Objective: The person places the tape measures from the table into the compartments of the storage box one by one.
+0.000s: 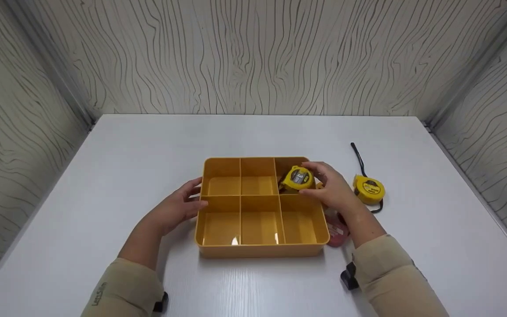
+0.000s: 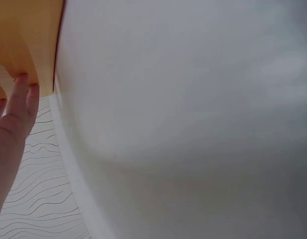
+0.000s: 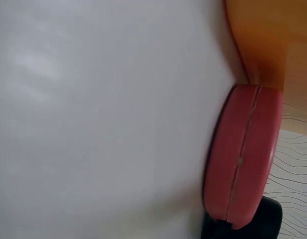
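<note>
A yellow-orange box with several square compartments stands on the table. In its back right compartment, a yellow tape measure with a dark label sits tilted. My right hand reaches over the box's right wall and holds this tape measure between thumb and fingers. At the left side, my left hand touches the outer wall with its fingers, its thumb at the rim. The left wrist view shows those fingers nearly straight against the wall.
Right of the box lies another yellow tape measure with a black strap. A round red case rests close against the box's right side, partly under my right forearm in the head view. Patterned panels enclose the white table.
</note>
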`<act>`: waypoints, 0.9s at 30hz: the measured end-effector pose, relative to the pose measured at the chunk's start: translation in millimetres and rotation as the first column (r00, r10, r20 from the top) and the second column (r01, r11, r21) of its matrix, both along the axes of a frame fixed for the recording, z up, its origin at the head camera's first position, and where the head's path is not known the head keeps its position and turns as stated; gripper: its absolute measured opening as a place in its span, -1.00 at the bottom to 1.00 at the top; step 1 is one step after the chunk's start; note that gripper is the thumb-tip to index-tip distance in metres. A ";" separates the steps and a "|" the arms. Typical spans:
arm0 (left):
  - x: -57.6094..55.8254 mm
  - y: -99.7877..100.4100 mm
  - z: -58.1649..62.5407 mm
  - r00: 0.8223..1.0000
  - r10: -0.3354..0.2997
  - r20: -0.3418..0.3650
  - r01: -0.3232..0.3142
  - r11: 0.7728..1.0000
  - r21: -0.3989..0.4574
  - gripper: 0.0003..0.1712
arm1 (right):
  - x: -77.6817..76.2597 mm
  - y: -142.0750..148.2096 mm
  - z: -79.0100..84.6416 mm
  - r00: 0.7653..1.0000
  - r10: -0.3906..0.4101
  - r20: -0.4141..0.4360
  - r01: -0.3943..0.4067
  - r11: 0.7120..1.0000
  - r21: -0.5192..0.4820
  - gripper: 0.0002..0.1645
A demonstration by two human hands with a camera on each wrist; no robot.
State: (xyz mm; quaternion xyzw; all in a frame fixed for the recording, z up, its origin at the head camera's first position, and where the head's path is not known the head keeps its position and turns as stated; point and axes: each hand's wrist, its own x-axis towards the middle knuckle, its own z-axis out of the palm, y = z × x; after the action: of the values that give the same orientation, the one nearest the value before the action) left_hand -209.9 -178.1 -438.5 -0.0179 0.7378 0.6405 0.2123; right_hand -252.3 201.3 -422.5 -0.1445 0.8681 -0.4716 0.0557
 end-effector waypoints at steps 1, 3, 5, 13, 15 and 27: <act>-0.3 0.1 -0.2 1.000 -0.002 0.000 0.002 1.000 -0.002 -0.15 | 0.0 0.5 0.3 1.000 -0.001 0.006 0.001 1.000 0.006 -0.21; -0.9 0.2 -0.2 1.000 -0.005 0.000 0.005 1.000 -0.005 -0.14 | 0.5 1.2 1.3 1.000 -0.001 0.011 0.001 1.000 0.013 -0.23; -0.9 0.1 0.4 1.000 -0.009 0.003 0.009 1.000 -0.006 -0.13 | 0.8 1.9 1.8 1.000 0.001 0.016 -0.001 1.000 0.018 -0.24; 7.4 2.1 17.3 0.999 -0.036 0.009 0.036 0.999 -0.014 -0.13 | 0.8 1.7 1.9 1.000 0.010 0.014 -0.010 1.000 0.012 -0.24; 9.9 3.1 22.0 0.999 -0.038 0.010 0.038 0.999 -0.018 -0.11 | 1.1 2.1 2.0 1.000 0.010 0.016 -0.010 1.000 0.004 -0.24; 12.2 3.3 23.8 0.999 -0.033 0.006 0.033 0.999 0.027 -0.18 | 1.9 3.8 4.3 0.999 0.008 0.048 -0.006 0.999 -0.038 -0.10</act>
State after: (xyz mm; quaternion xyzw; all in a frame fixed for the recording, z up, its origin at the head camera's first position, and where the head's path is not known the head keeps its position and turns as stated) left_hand -197.7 -174.8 -414.7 -0.0048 0.7286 0.6467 0.2257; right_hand -250.4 205.0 -418.2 -0.1372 0.8569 -0.4910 0.0757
